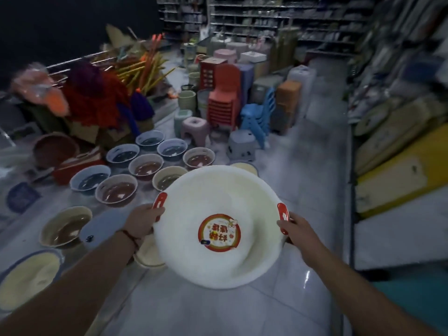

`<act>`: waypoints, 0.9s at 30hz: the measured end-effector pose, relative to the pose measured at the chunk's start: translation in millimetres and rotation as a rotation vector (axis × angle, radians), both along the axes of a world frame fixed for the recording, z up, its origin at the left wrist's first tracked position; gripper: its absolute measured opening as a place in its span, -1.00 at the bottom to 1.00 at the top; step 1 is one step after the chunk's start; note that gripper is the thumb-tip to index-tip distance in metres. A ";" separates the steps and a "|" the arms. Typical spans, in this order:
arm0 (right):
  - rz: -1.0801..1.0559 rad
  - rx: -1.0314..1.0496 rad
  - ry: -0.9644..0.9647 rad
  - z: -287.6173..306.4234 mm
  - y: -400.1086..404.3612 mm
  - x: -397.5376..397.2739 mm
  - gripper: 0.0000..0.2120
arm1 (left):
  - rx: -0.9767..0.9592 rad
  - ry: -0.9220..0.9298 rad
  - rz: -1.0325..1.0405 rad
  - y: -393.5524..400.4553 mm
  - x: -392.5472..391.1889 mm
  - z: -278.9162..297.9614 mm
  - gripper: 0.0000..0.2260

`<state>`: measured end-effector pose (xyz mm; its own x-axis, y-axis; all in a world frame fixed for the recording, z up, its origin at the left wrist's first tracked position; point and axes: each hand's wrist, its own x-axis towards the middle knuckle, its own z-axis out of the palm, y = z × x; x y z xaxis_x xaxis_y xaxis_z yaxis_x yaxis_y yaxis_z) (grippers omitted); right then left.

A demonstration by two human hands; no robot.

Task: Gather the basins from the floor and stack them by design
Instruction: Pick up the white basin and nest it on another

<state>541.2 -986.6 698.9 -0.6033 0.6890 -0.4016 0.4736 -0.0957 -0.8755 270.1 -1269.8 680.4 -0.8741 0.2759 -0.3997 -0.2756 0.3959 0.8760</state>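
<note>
White basin (218,226) held in the air over the floor (303,190); left hand (143,219) and right hand (294,230) each curl round a red handle. Likely light, stiff, slick plastic; handles give best grip.

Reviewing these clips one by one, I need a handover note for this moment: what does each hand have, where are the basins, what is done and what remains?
Left hand grips the left red handle of the large white basin; right hand grips the right red handle. The basin, with a round red sticker inside, is held up above the floor.
Smaller basins sit singly on the floor to the left: blue-rimmed ones, pinkish ones, beige ones.
Done: one white basin picked up. No finished stack shows.
Left: set this basin down, then gather the floor basins and stack them by design.
</note>
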 end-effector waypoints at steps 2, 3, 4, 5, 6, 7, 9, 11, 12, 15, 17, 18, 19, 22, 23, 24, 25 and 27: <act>-0.053 0.006 -0.014 -1.4 36.8 26.5 -0.78 | 0.032 -0.032 -0.018 54.3 17.8 8.1 -0.85; -0.083 0.007 -0.017 -1.9 56.4 39.3 -0.79 | 0.054 -0.041 -0.033 83.1 28.9 12.1 -0.85; -0.112 0.002 -0.014 -1.5 75.0 50.1 -0.79 | 0.075 -0.051 -0.045 109.5 38.1 13.6 -0.86; -0.131 -0.005 -0.008 -1.0 92.5 59.0 -0.79 | 0.084 -0.058 -0.060 133.3 46.6 14.6 -0.86; -0.143 -0.011 -0.005 -1.8 109.5 66.1 -0.78 | 0.087 -0.062 -0.067 154.1 53.9 14.7 -0.86; -0.152 -0.013 -0.010 -2.0 122.3 70.2 -0.77 | 0.085 -0.058 -0.072 169.4 59.0 15.4 -0.86; -0.176 -0.011 -0.028 -2.7 150.9 76.4 -0.78 | 0.068 -0.050 -0.090 200.2 64.0 11.5 -0.87; -0.199 0.002 -0.057 -5.1 176.7 76.4 -0.79 | 0.052 -0.061 -0.112 225.1 63.2 4.4 -0.89; -0.204 0.000 -0.070 -7.0 186.7 74.5 -0.80 | 0.048 -0.077 -0.121 234.0 61.5 0.9 -0.91; -0.197 -0.027 -0.124 -16.1 221.5 60.1 -0.79 | 0.039 -0.109 -0.116 265.2 48.8 -14.3 -0.96; -0.200 -0.044 -0.161 -24.2 242.8 44.3 -0.76 | 0.039 -0.128 -0.109 283.4 37.1 -25.5 -0.95; -0.202 -0.044 -0.180 -29.7 255.7 32.4 -0.74 | 0.037 -0.141 -0.107 293.6 28.6 -32.4 -0.94; -0.202 -0.038 -0.200 -34.0 268.6 19.0 -0.74 | 0.038 -0.153 -0.102 304.2 18.1 -40.4 -0.93; -0.208 -0.053 -0.258 -49.5 302.5 -25.6 -0.74 | 0.030 -0.188 -0.079 333.5 -15.0 -65.6 -0.91; -0.209 -0.068 -0.284 -55.7 314.4 -41.7 -0.71 | 0.025 -0.209 -0.068 344.5 -29.5 -75.8 -0.89; -0.208 -0.083 -0.306 -62.8 326.1 -56.7 -0.70 | 0.013 -0.234 -0.058 355.5 -44.3 -84.4 -0.87; -0.198 -0.105 -0.317 -68.8 337.4 -70.2 -0.73 | -0.001 -0.255 -0.056 365.8 -58.6 -93.3 -0.86; -0.176 -0.166 -0.314 -80.1 355.9 -90.0 -0.80 | -0.032 -0.300 -0.076 382.3 -82.0 -107.9 -0.88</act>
